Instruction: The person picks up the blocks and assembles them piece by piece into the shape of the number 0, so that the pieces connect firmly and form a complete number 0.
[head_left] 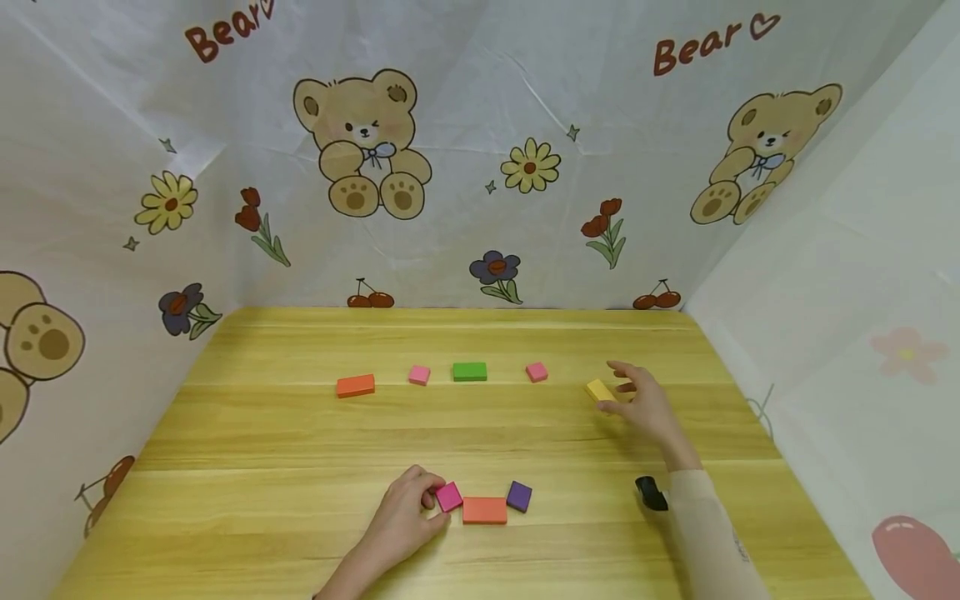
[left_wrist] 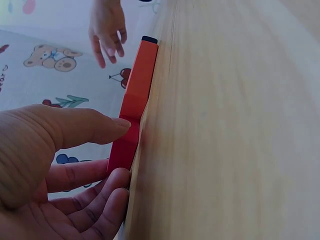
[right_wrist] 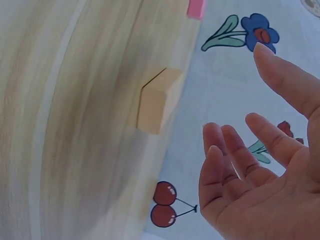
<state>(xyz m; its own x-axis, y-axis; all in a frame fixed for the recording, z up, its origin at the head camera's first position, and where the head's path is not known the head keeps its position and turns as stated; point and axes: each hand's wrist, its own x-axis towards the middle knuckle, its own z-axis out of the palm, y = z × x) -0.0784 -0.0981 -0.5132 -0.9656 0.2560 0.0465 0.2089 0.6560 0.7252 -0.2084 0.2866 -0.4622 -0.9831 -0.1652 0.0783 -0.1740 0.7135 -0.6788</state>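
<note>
My left hand (head_left: pixel 402 515) pinches a small magenta block (head_left: pixel 449 497) between thumb and fingers at the front of the table. Against that block's right side lies a red-orange rectangular block (head_left: pixel 484 511), followed by a small purple block (head_left: pixel 519 496) turned at an angle. In the left wrist view the magenta block (left_wrist: pixel 125 145) sits low between thumb and fingertips. At the right, my right hand (head_left: pixel 647 410) hovers around a yellow block (head_left: pixel 599 390), thumb and fingers spread. The right wrist view shows a gap between the fingers and the yellow block (right_wrist: pixel 154 107).
Farther back, an orange block (head_left: pixel 356 386), a pink block (head_left: pixel 419 375), a green block (head_left: pixel 469 372) and another pink block (head_left: pixel 537 372) form a loose curved row. A black object (head_left: pixel 651 493) lies beside the right sleeve. Bear-printed cloth (head_left: pixel 450 242) hangs behind the table.
</note>
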